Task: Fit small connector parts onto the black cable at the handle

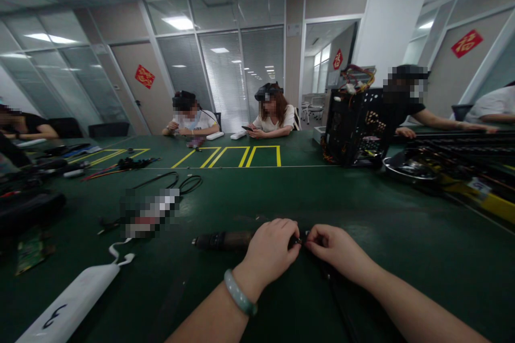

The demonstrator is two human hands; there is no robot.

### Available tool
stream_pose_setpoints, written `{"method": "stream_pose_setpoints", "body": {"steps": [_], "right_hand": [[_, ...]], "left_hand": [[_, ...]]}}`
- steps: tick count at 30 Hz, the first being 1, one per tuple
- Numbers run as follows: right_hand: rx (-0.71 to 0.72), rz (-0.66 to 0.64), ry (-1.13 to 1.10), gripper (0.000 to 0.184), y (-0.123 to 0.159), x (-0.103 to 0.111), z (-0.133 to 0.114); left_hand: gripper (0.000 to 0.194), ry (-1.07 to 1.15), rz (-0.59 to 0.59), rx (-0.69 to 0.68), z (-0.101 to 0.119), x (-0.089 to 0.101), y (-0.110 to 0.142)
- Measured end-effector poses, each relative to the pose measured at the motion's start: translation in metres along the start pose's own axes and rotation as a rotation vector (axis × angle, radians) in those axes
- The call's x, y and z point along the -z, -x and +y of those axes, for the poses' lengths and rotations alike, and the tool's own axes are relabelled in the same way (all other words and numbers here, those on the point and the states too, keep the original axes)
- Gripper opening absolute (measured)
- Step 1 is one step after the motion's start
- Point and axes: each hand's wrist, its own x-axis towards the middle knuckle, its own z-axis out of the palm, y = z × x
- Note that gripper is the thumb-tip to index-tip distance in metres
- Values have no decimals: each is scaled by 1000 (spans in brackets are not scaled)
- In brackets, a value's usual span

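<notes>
A dark electric screwdriver [231, 240] lies on the green table, its bit end pointing left. My left hand [271, 246], with a pale green bangle on the wrist, is closed over the tool's rear end and covers it. Close beside it, my right hand [332, 249] has thumb and forefinger pinched together at a small dark end, apparently of the black cable [336, 295] that runs from beneath this hand towards me. The fingertips of both hands nearly meet, and the small parts between them are partly hidden.
A white power strip [70, 305] lies at the front left, near a green circuit board [31, 252] and looped black cables [189, 185]. An open black computer case [356, 126] and a metal bowl [410, 169] stand at the back right. Several people sit around the table.
</notes>
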Motion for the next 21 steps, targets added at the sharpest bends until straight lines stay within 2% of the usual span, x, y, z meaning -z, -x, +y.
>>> {"method": "stream_pose_setpoints", "body": {"steps": [11, 21], "right_hand": [[-14, -3, 8, 9, 2, 1, -3], [2, 10, 6, 8, -2, -2, 6]], "left_hand": [[13, -18, 5, -45, 1, 2, 0], [13, -51, 36, -75, 3, -2, -1]]}}
